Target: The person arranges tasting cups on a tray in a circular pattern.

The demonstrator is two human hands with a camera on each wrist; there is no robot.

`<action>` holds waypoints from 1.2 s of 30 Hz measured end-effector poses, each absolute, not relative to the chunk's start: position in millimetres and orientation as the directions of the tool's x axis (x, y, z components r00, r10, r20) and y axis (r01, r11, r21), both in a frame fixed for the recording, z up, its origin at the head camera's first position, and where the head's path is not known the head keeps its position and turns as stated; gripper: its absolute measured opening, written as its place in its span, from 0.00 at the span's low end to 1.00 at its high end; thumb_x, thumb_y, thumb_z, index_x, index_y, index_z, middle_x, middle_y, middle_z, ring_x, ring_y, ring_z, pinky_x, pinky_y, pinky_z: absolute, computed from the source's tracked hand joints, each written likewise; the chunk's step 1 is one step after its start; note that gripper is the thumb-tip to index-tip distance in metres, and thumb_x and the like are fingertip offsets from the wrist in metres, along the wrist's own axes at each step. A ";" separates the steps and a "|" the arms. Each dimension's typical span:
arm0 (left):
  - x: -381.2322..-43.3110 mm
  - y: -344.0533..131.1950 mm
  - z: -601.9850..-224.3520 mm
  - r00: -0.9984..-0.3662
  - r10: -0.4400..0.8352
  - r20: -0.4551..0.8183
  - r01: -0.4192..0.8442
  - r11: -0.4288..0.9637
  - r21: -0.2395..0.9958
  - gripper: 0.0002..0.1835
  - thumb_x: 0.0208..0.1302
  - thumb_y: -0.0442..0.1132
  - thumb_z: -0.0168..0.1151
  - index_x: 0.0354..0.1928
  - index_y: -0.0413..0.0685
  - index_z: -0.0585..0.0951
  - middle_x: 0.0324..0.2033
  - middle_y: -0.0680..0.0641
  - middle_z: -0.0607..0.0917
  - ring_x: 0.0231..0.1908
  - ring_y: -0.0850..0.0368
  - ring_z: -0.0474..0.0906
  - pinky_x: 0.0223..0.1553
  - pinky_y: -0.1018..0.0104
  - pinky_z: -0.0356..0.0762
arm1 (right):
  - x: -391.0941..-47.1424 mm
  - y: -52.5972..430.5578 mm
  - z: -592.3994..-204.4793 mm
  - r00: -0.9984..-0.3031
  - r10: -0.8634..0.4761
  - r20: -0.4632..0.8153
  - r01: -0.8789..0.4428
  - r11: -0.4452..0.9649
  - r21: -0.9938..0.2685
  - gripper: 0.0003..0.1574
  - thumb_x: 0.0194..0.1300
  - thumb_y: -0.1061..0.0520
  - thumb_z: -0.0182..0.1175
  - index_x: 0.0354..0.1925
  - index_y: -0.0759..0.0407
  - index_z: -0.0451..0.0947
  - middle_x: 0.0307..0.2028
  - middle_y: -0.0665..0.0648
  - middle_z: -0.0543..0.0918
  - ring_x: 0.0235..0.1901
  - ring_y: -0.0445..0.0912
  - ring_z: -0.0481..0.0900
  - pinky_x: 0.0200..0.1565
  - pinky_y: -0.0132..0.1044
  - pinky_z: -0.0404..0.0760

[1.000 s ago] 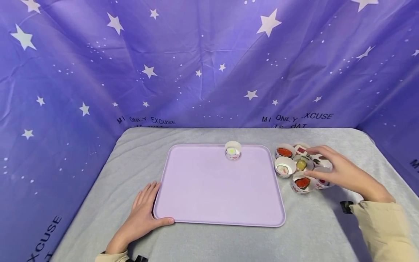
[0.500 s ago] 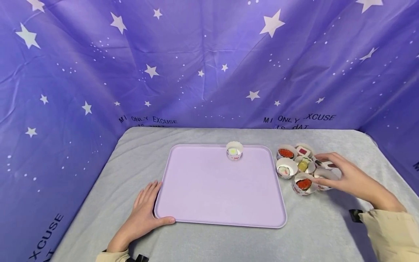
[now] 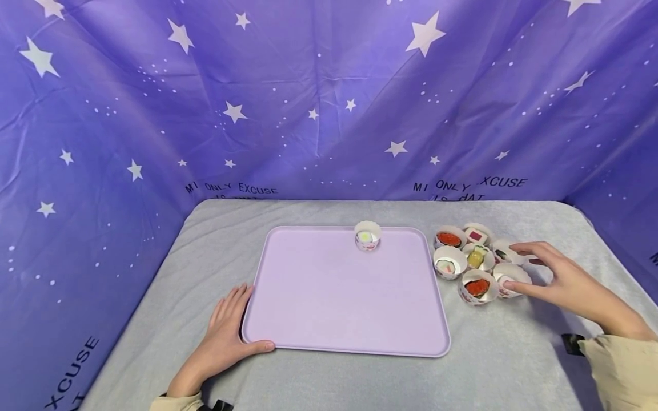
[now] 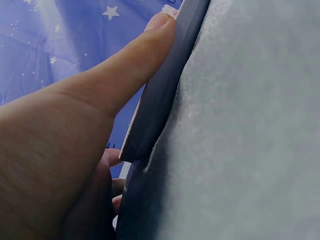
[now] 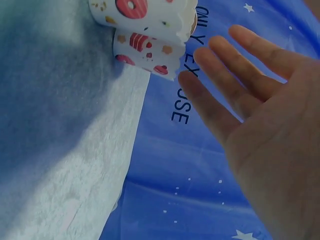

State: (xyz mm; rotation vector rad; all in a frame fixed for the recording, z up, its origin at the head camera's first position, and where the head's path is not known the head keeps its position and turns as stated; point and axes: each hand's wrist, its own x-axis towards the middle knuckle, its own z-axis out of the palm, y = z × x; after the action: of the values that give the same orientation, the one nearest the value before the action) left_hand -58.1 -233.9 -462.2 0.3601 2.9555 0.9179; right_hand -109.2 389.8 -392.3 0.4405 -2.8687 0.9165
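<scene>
My left hand [image 3: 223,337] rests at the near left corner of a lilac tray [image 3: 339,297]. Its thumb lies along the front rim and its straight fingers lie by the left side; the left wrist view shows the thumb on the tray's edge. To the right, my right hand [image 3: 570,279] hovers over the cluster of paper cups with fingers spread, holding nothing. Its thumb overlaps a white paper cup [image 3: 520,273], and its forefinger is near another cup [image 3: 509,251] behind that. In the right wrist view, the fingertips are close to the scalloped rim of a patterned cup [image 5: 146,52].
One paper cup [image 3: 367,244] with a pale, yellow-centred piece stands at the tray's back edge. Beside the tray, other cups hold sushi-like pieces: red-topped ones [image 3: 477,287], a yellow one [image 3: 476,258] and a white one with a dark red middle [image 3: 476,236]. A starry purple curtain [image 3: 319,114] surrounds the table.
My right hand has drawn back to the right over the cups, uncovering the yellow piece and the right-hand cups. The left hand and tray have stayed in place.
</scene>
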 end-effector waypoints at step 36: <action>-57.0 -232.9 -461.4 -0.971 0.231 0.064 0.226 0.795 0.564 0.65 0.42 0.68 0.75 0.77 0.44 0.55 0.75 0.35 0.56 0.75 0.35 0.46 0.72 0.38 0.40 | -97.2 403.7 -416.6 -0.953 -0.224 0.205 -0.303 0.740 -0.600 0.38 0.44 0.62 0.80 0.53 0.64 0.74 0.44 0.33 0.76 0.43 0.19 0.70 0.43 0.11 0.70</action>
State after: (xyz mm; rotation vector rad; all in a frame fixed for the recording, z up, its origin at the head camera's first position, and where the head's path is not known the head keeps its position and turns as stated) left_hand -57.0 -232.9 -461.4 0.3776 2.9683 0.9305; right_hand -97.2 403.7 -416.6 0.4282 -2.8185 1.0037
